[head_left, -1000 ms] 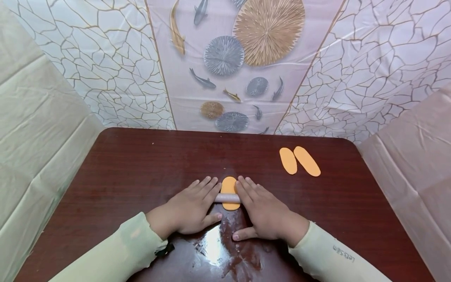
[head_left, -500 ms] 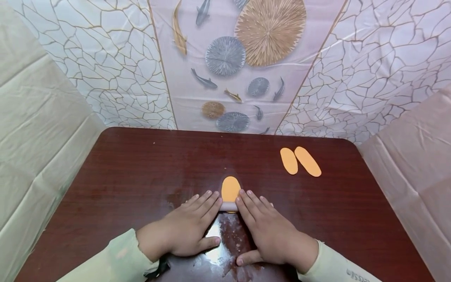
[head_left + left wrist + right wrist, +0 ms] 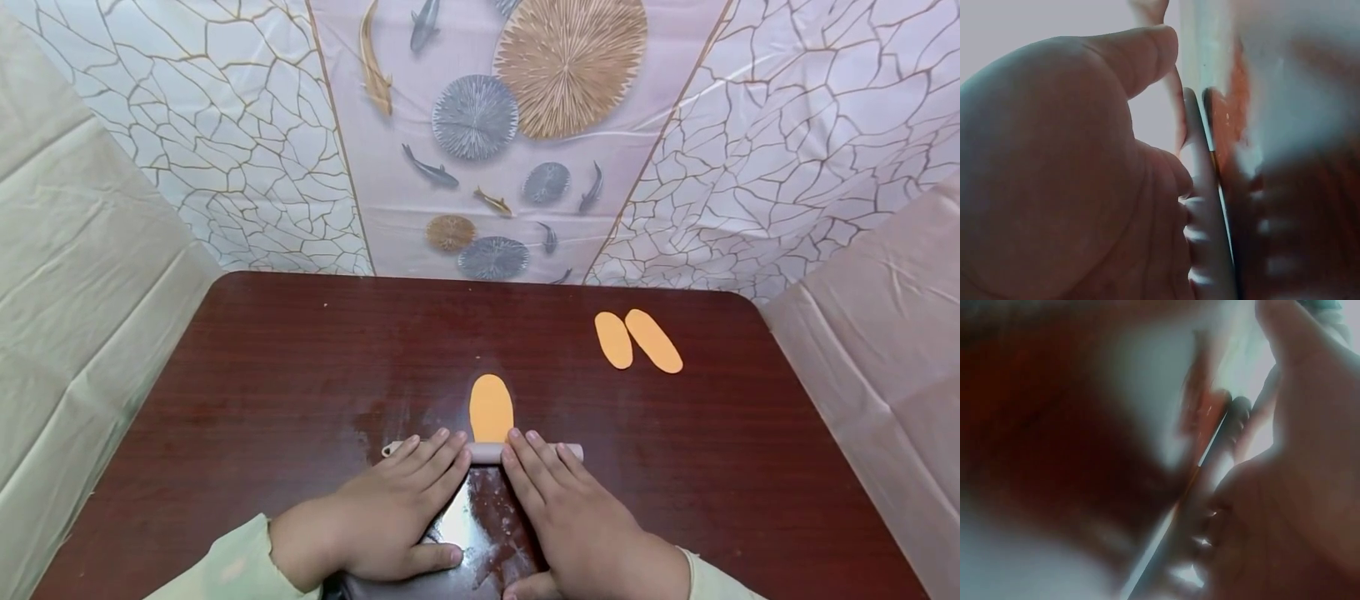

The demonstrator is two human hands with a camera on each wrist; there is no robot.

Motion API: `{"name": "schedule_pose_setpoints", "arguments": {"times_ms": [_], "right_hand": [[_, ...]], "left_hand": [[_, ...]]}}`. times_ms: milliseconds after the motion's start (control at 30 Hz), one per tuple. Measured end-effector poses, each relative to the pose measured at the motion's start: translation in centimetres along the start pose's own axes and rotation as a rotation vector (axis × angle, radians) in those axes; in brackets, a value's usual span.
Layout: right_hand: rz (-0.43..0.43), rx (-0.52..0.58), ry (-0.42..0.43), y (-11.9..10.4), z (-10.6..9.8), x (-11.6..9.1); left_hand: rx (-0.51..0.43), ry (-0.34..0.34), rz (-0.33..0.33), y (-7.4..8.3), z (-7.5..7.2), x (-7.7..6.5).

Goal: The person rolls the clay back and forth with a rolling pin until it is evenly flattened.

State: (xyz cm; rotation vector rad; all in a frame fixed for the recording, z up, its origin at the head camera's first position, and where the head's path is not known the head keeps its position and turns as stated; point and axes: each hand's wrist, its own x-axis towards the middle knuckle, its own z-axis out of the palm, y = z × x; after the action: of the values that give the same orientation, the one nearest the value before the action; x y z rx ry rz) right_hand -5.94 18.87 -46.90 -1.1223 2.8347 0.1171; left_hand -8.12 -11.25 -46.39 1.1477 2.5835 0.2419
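Note:
A flat orange oval of dough or clay (image 3: pixel 491 408) lies mid-table. Across its near end runs a thin pale rolling rod (image 3: pixel 486 453), its left end showing a dark hole. My left hand (image 3: pixel 393 512) rests its straight fingers on the rod's left part. On the right part lie the straight fingers of my right hand (image 3: pixel 581 517), thumb spread. In the left wrist view the rod (image 3: pixel 1207 206) passes under the fingertips. The right wrist view has the rod (image 3: pixel 1210 469) beneath the fingers as well, rather blurred.
Two flat orange ovals, a shorter one (image 3: pixel 614 341) and a longer one (image 3: pixel 654 341), lie at the back right of the dark brown table (image 3: pixel 300 358). Wet-looking smears mark the surface near the hands. A patterned sheet (image 3: pixel 480 192) hangs behind the table.
Both hands have rolled the rod towards me, from the middle of the orange oval to its near end. The oval now looks wider. The other two ovals stay put.

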Motion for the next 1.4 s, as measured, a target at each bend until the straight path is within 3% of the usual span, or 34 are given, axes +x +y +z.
{"name": "schedule_pose_setpoints", "arguments": {"times_ms": [200, 400, 700, 1100, 1400], "right_hand": [[0.003, 0.028, -0.012, 0.0, 0.2, 0.1], [0.036, 0.124, -0.052, 0.8, -0.3, 1.4], [0.073, 0.115, -0.03, 2.6, -0.1, 4.1], [0.095, 0.165, -0.063, 5.1, -0.3, 7.3], [0.107, 0.17, -0.068, 6.4, -0.7, 9.0]], "left_hand": [[-0.07, 0.005, -0.019, -0.2, 0.4, 0.2], [-0.159, 0.015, -0.055, -1.1, 0.8, 1.7], [-0.078, 0.102, -0.12, -2.4, 1.0, 4.6], [-0.01, 0.098, -0.208, -3.6, -0.6, 6.9], [0.023, 0.116, -0.235, -4.3, -1.5, 8.0]]}}
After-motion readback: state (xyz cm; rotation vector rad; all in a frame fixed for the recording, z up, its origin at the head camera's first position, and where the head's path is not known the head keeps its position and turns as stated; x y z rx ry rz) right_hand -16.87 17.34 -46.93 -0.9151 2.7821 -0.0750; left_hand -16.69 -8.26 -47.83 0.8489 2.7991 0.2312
